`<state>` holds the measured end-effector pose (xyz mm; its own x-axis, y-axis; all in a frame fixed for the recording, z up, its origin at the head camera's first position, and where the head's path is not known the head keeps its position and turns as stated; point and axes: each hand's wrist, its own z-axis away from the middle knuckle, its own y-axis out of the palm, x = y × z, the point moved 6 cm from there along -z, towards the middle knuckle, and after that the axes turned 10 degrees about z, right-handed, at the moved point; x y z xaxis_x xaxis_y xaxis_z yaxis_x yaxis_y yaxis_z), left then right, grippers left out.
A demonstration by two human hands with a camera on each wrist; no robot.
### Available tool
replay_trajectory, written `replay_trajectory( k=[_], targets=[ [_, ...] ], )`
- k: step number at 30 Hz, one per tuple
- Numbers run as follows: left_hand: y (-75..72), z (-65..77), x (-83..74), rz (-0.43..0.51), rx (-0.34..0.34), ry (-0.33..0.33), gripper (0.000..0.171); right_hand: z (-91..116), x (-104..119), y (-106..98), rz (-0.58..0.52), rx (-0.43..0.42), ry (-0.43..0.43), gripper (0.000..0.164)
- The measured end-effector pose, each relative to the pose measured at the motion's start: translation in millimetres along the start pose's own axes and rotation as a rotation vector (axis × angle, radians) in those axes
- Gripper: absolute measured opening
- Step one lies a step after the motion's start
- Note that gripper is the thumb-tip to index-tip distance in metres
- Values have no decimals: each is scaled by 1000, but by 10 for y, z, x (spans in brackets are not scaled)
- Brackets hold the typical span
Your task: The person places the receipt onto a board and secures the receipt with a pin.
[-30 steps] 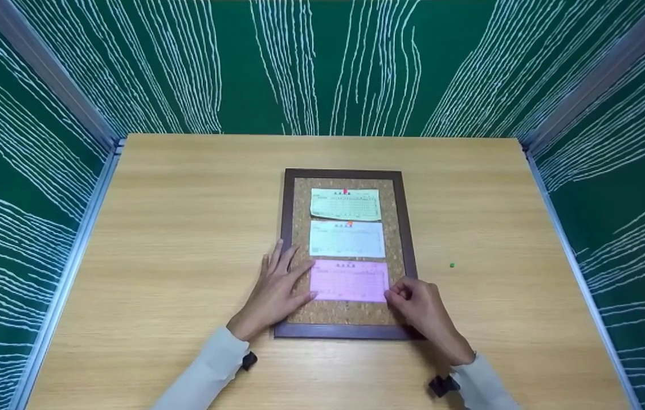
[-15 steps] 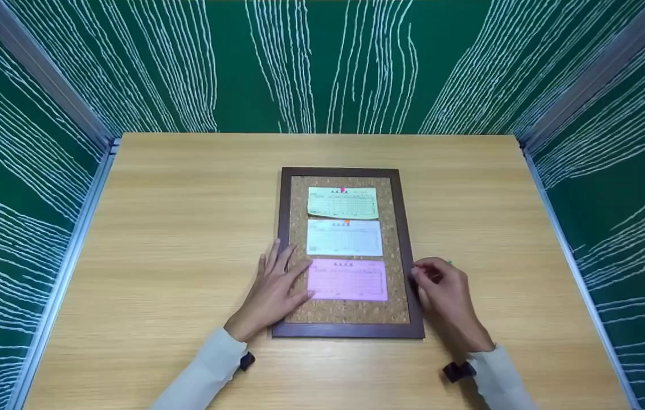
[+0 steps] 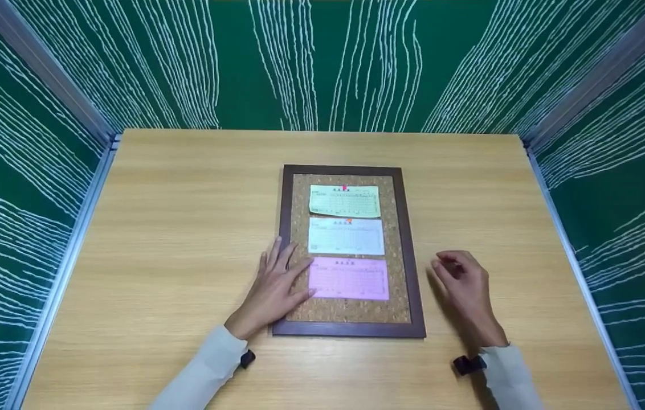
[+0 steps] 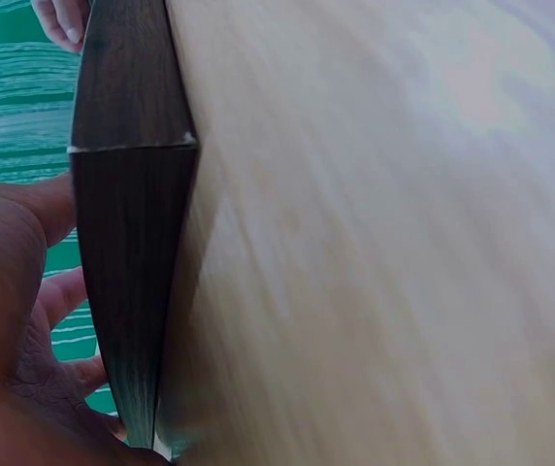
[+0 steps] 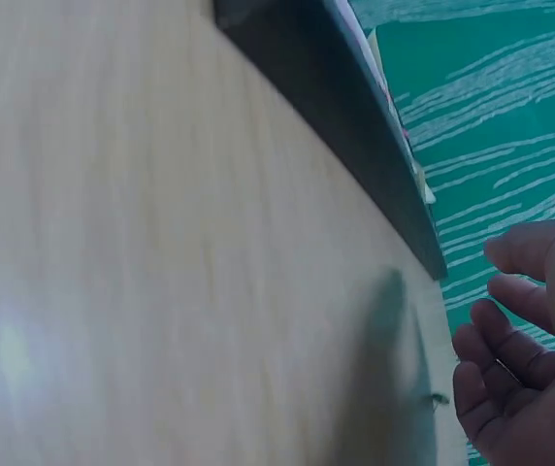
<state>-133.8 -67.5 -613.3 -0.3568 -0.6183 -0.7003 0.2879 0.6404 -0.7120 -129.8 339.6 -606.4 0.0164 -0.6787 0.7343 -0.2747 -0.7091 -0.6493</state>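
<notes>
A cork board (image 3: 322, 312) in a dark brown frame lies on the table with three paper slips on it. The green slip (image 3: 345, 202) is at the top, the white slip (image 3: 346, 238) in the middle, and the pink slip (image 3: 348, 279) at the bottom. My left hand (image 3: 271, 290) rests spread over the frame's left side, thumb and index fingertip at the pink slip's left edge. Right of the board, my right hand (image 3: 466, 290) hovers with loosely bent fingers holding nothing. A small green pin (image 5: 438, 399) lies beyond it in the right wrist view; the hand hides it in the head view.
A red pin (image 3: 345, 187) marks the green slip's top edge, and an orange pin (image 3: 349, 220) the white slip's. The wooden table (image 3: 197, 188) surrounds the board. Green walls with white lines (image 3: 254, 68) stand at the back and sides.
My right hand has moved away from the pink slip's lower right corner, across the frame, to the table on the right. My left hand stays in place.
</notes>
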Motion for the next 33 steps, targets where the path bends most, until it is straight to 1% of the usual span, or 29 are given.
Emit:
replay_trajectory(
  k=[7,11,19,22,25,28,33],
  targets=[
    [-13,3,3,15,3,-10,68,-45,-114,-46,26,-29,5,15],
    [-8,2,5,21,5,-12,68,-52,-202,-71,49,-43,27,17],
    [14,-16,33,17,26,-34,68,-59,-335,-77,87,35,83,27],
    [4,-19,20,18,23,-34,68,-65,-359,-87,107,35,70,26],
    [6,-21,15,21,25,-29,68,-61,-379,-122,128,16,57,24],
    [9,-19,15,19,26,-25,68,-51,-396,-154,141,-8,63,20],
    [-1,-5,12,22,9,-15,67,-57,-394,-163,162,-27,70,14]
  ],
)
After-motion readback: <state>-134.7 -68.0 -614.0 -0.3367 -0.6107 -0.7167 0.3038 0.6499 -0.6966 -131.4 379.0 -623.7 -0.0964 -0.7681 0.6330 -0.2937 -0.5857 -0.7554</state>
